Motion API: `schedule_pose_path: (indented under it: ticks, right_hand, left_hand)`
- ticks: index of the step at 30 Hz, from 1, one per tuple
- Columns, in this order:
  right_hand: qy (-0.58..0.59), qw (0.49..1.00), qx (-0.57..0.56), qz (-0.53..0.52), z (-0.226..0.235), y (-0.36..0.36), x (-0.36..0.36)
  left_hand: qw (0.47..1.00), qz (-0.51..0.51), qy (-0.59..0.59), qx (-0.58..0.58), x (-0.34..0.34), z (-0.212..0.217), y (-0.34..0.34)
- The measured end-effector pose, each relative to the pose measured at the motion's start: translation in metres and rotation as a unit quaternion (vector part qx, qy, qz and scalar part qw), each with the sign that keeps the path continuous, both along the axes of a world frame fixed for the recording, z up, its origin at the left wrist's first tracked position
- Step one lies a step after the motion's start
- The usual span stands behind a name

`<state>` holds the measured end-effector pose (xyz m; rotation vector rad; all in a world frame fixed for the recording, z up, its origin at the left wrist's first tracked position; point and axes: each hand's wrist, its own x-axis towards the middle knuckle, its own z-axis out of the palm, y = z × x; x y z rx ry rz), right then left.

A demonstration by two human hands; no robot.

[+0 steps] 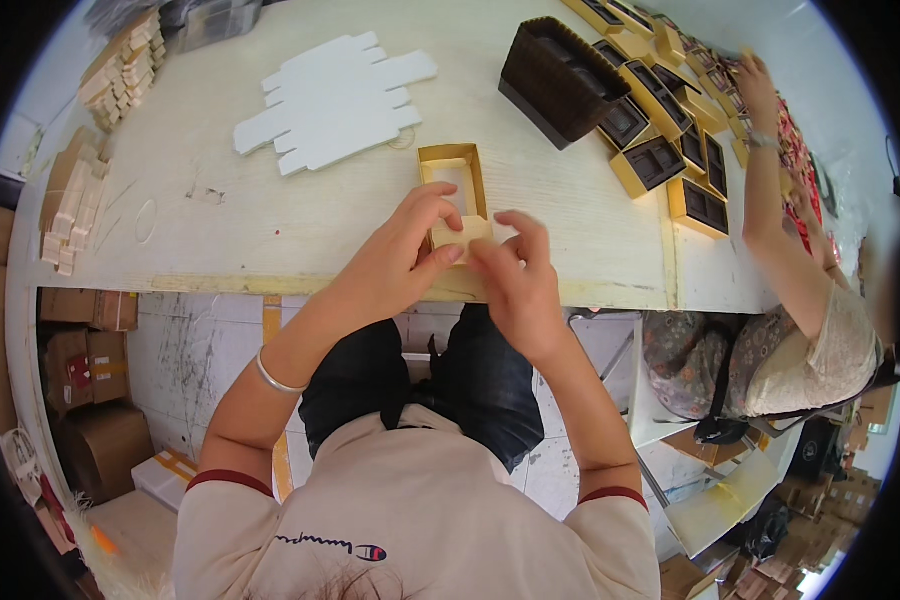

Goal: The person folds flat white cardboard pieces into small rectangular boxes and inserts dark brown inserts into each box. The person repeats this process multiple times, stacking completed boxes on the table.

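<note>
Dark script lettering (315, 543) ran across the chest of my shirt (425, 515), ending beside a small round emblem (373, 552) with red in it. A carton's (108, 352) red label (78, 370) was too small for me to read.

1. T-shirt (420, 500) — cream-beige, short-sleeved, plain weave in appearance.
2. Sleeve hems, two: left hem band (232, 481) and right hem band (613, 494), both dark red.
3. Chest print (315, 541): dark script, with a small rounded emblem (373, 552) in dark and red.
4. Bangle (273, 379), left wrist — narrow, silver-coloured, smooth.
5. Trousers (495, 390): very dark blue, denim-like.
</note>
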<state>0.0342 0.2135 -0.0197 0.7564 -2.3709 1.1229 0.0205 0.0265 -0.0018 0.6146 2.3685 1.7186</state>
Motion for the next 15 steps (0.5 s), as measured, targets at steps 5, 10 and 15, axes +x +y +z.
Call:
schedule_pose_path:
  ticks: [5, 10, 15]
  right_hand:
    - [0.147, 0.965, 0.219, -0.014, 0.009, 0.003, -0.001]
    - [0.071, 0.965, 0.252, 0.012, 0.011, -0.005, -0.010]
    - [0.019, 0.973, 0.221, 0.068, 0.022, -0.004, -0.023]
  left_hand:
    - [0.973, 0.088, 0.189, -0.097, 0.009, -0.006, 0.007]
    - [0.937, 0.097, 0.265, -0.208, 0.016, -0.007, 0.008]
    - [0.945, 0.027, 0.186, -0.268, 0.000, 0.009, 0.004]
